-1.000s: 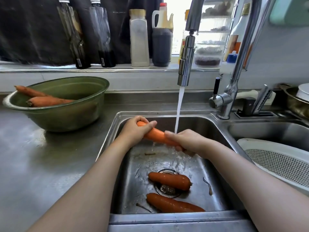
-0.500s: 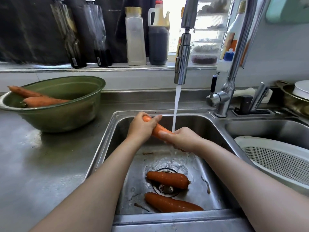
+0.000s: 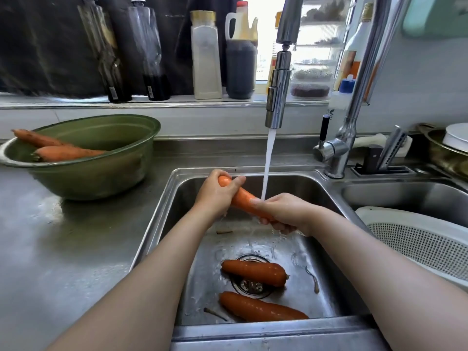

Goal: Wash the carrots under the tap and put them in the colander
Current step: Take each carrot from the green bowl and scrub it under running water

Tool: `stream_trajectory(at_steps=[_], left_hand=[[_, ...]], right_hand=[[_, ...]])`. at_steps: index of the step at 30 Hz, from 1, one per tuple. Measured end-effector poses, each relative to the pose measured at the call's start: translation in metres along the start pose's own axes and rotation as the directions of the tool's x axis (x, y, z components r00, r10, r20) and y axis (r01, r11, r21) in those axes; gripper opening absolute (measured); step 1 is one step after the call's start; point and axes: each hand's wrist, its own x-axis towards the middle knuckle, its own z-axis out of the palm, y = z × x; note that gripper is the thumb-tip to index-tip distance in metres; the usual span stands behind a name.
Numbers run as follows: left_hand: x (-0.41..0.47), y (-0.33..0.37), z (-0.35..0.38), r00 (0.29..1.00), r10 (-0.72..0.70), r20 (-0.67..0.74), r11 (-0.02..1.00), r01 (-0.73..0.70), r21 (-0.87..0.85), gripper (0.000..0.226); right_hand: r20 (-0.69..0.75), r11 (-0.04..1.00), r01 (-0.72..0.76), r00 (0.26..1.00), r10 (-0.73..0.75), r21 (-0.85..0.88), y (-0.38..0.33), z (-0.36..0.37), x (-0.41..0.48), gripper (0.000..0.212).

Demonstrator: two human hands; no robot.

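Centre of frame: carrot (image 3: pixel 241 200) is being held tilted over the sink (image 3: pixel 304 188), upper end being wrapped by curled fingers of left hand (image 3: pixel 215 196), lower end by right hand (image 3: pixel 286 212); tap (image 3: pixel 277 97) water is being run onto it.

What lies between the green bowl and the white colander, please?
The head view shows the sink there, with a carrot held by the left hand and right hand under the water.

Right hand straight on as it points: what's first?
The right hand would meet the running water stream almost at once; beyond it, probably the left hand on the same orange carrot.
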Motion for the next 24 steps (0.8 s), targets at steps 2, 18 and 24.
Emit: stream_trajectory(at_steps=[2, 18, 24], left_hand=[[-0.001, 0.000, 0.003, 0.999, 0.040, 0.024, 0.999, -0.039, -0.028, 0.026], [0.000, -0.004, -0.004, 0.998, 0.000, 0.069, 0.918, 0.027, -0.396, 0.031], [0.002, -0.006, -0.006, 0.997, -0.045, 0.064, 0.853, 0.071, -0.518, 0.031]], right_hand=[[-0.101, 1.000, -0.005, 0.995, 0.003, -0.021, -0.002, 0.004, 0.002, 0.062], [0.118, 0.951, -0.131, 0.988, 0.101, 0.280, -0.007, 0.005, 0.006, 0.063], [0.357, 0.829, -0.161, 0.933, -0.049, 0.535, 0.001, -0.010, 0.002, 0.038]])
